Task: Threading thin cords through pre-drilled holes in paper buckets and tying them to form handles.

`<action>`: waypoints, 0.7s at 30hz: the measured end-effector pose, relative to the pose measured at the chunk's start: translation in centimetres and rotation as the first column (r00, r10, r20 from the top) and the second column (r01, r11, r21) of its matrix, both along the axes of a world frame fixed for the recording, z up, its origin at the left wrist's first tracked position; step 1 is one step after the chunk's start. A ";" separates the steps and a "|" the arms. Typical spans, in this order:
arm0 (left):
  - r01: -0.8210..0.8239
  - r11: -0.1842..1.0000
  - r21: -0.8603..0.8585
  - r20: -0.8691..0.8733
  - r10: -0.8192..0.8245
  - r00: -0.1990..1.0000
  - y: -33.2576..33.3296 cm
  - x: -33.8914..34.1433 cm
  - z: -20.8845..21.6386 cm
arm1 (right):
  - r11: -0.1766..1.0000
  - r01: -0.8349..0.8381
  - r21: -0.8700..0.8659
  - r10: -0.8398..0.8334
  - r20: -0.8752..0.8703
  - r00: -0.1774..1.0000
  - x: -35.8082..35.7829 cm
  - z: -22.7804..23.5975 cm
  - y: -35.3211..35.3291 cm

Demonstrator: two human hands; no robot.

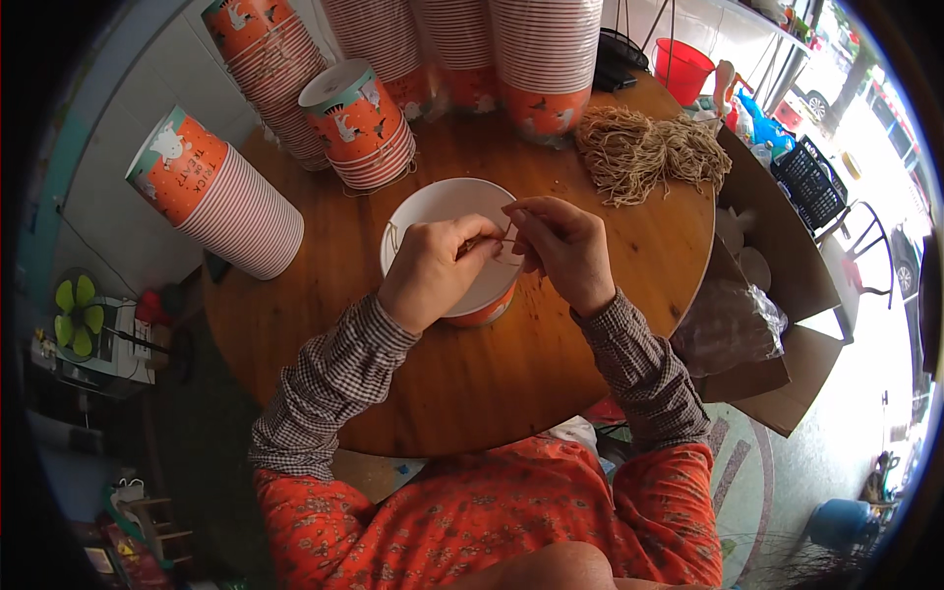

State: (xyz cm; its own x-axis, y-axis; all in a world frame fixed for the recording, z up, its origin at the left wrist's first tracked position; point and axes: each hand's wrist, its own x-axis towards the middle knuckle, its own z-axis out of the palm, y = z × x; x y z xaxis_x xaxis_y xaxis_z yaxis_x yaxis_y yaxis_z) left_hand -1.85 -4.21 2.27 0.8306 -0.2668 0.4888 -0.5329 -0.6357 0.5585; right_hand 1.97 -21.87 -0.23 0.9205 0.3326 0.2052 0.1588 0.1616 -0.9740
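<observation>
An open paper bucket (452, 200), white inside and orange outside, stands upright on the table before me. Over its opening, my left hand (428, 270) pinches a thin tan cord (508, 239) between thumb and fingers. My right hand (568, 254) is closed in a pinch on the same cord, just to the right. A short loop of cord shows between the fingertips, and part of it is hidden by them. Another bit of tan cord hangs at the bucket's left rim. Farther right lies a loose heap of tan cords (649, 152).
The round wooden table (393, 393) carries a leaning bucket stack (246, 211) at left, a shorter stack (359, 128) behind, and tall wrapped stacks (546, 74) at the back. Beside the right edge stands an open cardboard box (787, 261). A red pail (681, 71) is at back right.
</observation>
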 end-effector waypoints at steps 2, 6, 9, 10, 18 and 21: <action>0.059 0.941 -0.334 -0.385 -0.193 0.903 0.3 0.3 -0.3 | 1.000 0.007 -0.002 -0.007 0.020 1.000 0.1 0.0 0.1; -0.029 0.933 -0.358 -0.601 -0.206 0.772 0.7 0.8 0.5 | 1.000 0.006 0.018 -0.007 0.058 0.998 0.5 -0.4 0.3; 0.099 0.932 -0.349 -0.380 -0.237 0.894 0.8 0.9 -0.4 | 0.999 -0.035 0.037 0.031 0.102 0.994 0.9 -0.7 0.4; 0.085 0.925 -0.370 -0.405 -0.243 0.881 0.6 0.9 -0.3 | 0.999 -0.033 0.038 0.029 0.102 0.994 1.0 -0.8 0.3; 0.088 0.995 0.044 0.080 -0.091 0.993 -0.2 0.8 0.1 | 0.994 -0.099 0.046 0.098 0.016 0.995 1.5 -0.2 0.3; 0.058 0.977 0.205 0.409 -0.140 0.902 -0.1 1.3 -0.5 | 0.981 -0.183 0.071 0.190 -0.105 0.976 2.1 -0.4 0.1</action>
